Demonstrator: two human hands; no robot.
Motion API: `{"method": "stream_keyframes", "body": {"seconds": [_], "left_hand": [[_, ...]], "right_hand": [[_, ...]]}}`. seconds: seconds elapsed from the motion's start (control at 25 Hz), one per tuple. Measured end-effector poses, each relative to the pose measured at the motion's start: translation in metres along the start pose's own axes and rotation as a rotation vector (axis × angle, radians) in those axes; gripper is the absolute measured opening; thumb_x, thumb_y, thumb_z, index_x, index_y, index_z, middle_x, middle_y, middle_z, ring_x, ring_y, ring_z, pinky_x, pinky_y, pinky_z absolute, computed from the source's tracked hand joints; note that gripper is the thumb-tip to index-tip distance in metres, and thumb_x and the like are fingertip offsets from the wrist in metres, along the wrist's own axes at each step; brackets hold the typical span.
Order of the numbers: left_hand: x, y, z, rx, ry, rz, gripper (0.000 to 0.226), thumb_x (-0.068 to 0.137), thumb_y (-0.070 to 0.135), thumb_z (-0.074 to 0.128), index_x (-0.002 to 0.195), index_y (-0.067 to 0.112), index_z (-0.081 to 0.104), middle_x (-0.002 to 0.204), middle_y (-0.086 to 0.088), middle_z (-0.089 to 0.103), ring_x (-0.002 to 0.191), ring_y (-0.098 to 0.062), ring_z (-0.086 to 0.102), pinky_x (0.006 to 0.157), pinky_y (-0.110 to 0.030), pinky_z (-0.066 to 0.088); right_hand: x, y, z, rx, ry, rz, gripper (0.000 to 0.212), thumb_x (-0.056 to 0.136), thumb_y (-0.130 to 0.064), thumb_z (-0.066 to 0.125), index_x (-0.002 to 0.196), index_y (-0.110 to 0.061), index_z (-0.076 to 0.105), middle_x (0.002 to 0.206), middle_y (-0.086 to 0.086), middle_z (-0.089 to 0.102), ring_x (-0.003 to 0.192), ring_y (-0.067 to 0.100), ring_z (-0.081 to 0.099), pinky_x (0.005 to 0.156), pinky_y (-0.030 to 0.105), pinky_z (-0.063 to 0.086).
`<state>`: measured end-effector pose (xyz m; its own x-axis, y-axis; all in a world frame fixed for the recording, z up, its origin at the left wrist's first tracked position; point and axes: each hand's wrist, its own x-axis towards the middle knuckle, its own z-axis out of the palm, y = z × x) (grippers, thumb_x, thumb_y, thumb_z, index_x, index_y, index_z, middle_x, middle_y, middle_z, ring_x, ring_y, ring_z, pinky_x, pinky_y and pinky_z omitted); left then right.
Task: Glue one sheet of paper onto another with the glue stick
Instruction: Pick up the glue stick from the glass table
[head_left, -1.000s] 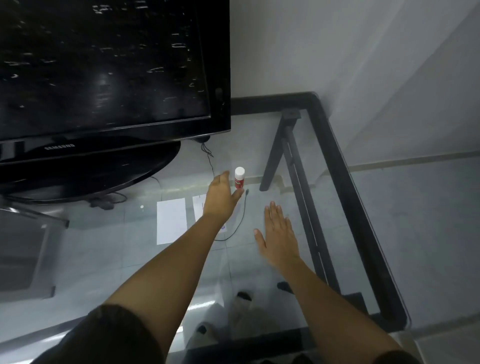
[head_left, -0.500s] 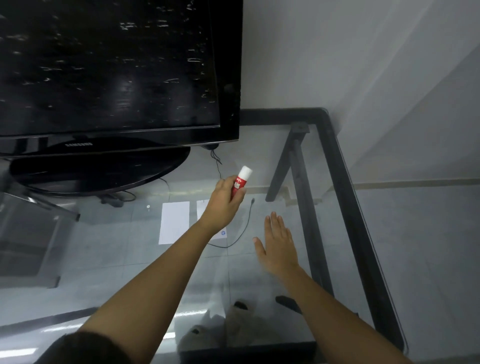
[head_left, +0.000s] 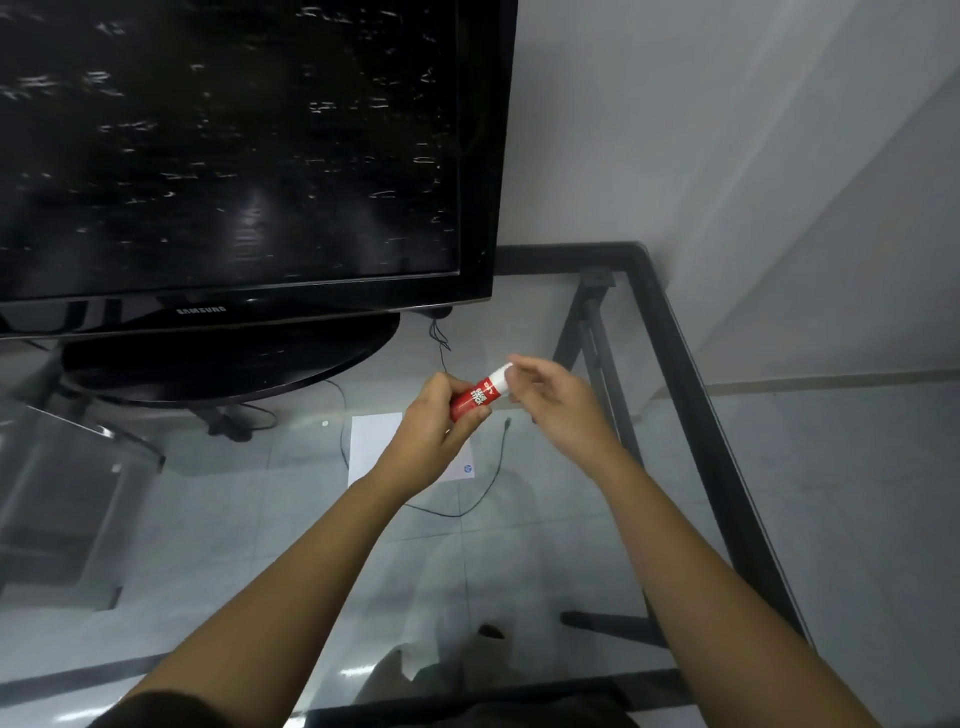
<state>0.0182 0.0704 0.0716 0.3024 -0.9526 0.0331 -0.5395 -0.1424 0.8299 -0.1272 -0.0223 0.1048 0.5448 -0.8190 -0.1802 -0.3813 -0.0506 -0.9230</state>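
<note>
My left hand (head_left: 434, 434) grips the red body of the glue stick (head_left: 479, 397) and holds it tilted above the glass table. My right hand (head_left: 558, 402) is at the stick's white cap, with its fingertips touching or pinching the cap's end. Two white sheets of paper lie flat on the table beneath my hands: one sheet (head_left: 373, 444) shows to the left of my left wrist. The other sheet (head_left: 464, 464), with a small blue logo, is mostly hidden behind my left hand.
A large black television (head_left: 234, 156) on an oval stand fills the back left. A thin black cable (head_left: 488, 480) runs from it across the glass table (head_left: 691, 374) past the papers. The table's black frame and leg lie to the right. Feet show through the glass below.
My left hand lifted the glue stick off the table and brought it nearer. My right hand rose from lying flat on the glass and reached the cap.
</note>
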Motion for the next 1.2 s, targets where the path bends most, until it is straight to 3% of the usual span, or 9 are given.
{"method": "stream_keyframes", "body": {"seconds": [0.16,0.28,0.36,0.56,0.68,0.8,0.92,1.04,1.2], "left_hand": [[-0.006,-0.003,-0.008,0.014,-0.017,0.013,0.021,0.089,0.036,0.055,0.099,0.028,0.039,0.087,0.016,0.046,0.071,-0.006,0.051,0.056,-0.009,0.039],[-0.015,-0.017,-0.016,0.02,-0.01,-0.079,0.021,0.09,0.034,0.055,0.1,0.025,0.039,0.089,0.01,0.048,0.073,-0.005,0.051,0.054,-0.01,0.036],[-0.022,-0.028,-0.022,0.014,0.008,-0.156,0.021,0.09,0.033,0.055,0.101,0.023,0.04,0.094,0.007,0.05,0.075,-0.005,0.052,0.053,-0.009,0.037],[-0.032,-0.041,-0.031,0.004,0.1,-0.171,0.02,0.089,0.032,0.057,0.1,0.025,0.041,0.089,0.019,0.048,0.072,-0.004,0.052,0.056,-0.003,0.04],[-0.035,-0.048,-0.037,0.011,0.124,-0.161,0.02,0.089,0.031,0.058,0.099,0.025,0.042,0.087,0.019,0.047,0.07,0.003,0.052,0.055,-0.002,0.039],[-0.033,-0.05,-0.038,0.004,0.116,-0.144,0.021,0.089,0.03,0.058,0.1,0.024,0.042,0.089,0.02,0.047,0.074,0.016,0.048,0.057,-0.001,0.039],[-0.027,-0.044,-0.037,-0.056,0.126,-0.157,0.019,0.09,0.027,0.058,0.1,0.027,0.042,0.09,0.02,0.05,0.079,0.017,0.049,0.058,-0.006,0.043],[-0.018,-0.033,-0.041,-0.181,0.138,-0.15,0.022,0.087,0.021,0.056,0.101,0.035,0.045,0.093,0.016,0.055,0.075,0.007,0.053,0.06,-0.015,0.041],[-0.016,-0.013,-0.044,-0.367,0.133,-0.1,0.02,0.084,0.033,0.065,0.098,0.04,0.052,0.099,0.016,0.063,0.09,-0.007,0.062,0.074,-0.031,0.054]], "right_hand": [[0.005,-0.007,0.002,-0.006,0.032,-0.025,0.025,0.086,-0.034,0.06,0.106,-0.02,0.065,0.089,-0.012,0.064,0.085,0.003,0.06,0.073,0.018,0.048],[0.025,-0.001,-0.009,0.091,0.207,-0.012,0.028,0.084,-0.036,0.062,0.11,-0.025,0.064,0.096,-0.018,0.062,0.086,-0.008,0.059,0.074,0.01,0.044],[0.043,0.016,-0.006,-0.035,0.227,-0.018,0.037,0.084,-0.029,0.064,0.12,-0.023,0.059,0.103,-0.011,0.059,0.085,-0.005,0.057,0.072,0.008,0.042],[0.073,0.078,0.032,-0.297,0.159,0.059,0.052,0.084,-0.009,0.064,0.131,-0.005,0.043,0.105,0.015,0.061,0.096,0.026,0.059,0.086,0.03,0.047],[0.078,0.106,0.046,-0.375,0.145,0.065,0.05,0.085,-0.009,0.063,0.131,-0.005,0.043,0.106,0.016,0.062,0.099,0.029,0.059,0.086,0.029,0.046],[0.077,0.114,0.048,-0.391,0.105,0.085,0.06,0.082,-0.011,0.066,0.135,-0.007,0.038,0.121,0.018,0.056,0.111,0.031,0.054,0.097,0.039,0.045],[0.073,0.094,0.039,-0.352,0.149,0.065,0.067,0.08,-0.017,0.07,0.136,-0.01,0.035,0.134,0.013,0.045,0.116,0.023,0.049,0.097,0.033,0.042],[0.046,0.057,0.036,-0.184,0.267,-0.026,0.039,0.084,-0.027,0.065,0.12,-0.017,0.055,0.112,-0.002,0.059,0.093,0.001,0.056,0.085,0.018,0.047],[-0.001,0.017,0.047,0.079,0.131,0.014,0.028,0.082,-0.049,0.059,0.104,-0.032,0.065,0.093,-0.023,0.063,0.086,-0.009,0.06,0.071,0.008,0.046]]}}
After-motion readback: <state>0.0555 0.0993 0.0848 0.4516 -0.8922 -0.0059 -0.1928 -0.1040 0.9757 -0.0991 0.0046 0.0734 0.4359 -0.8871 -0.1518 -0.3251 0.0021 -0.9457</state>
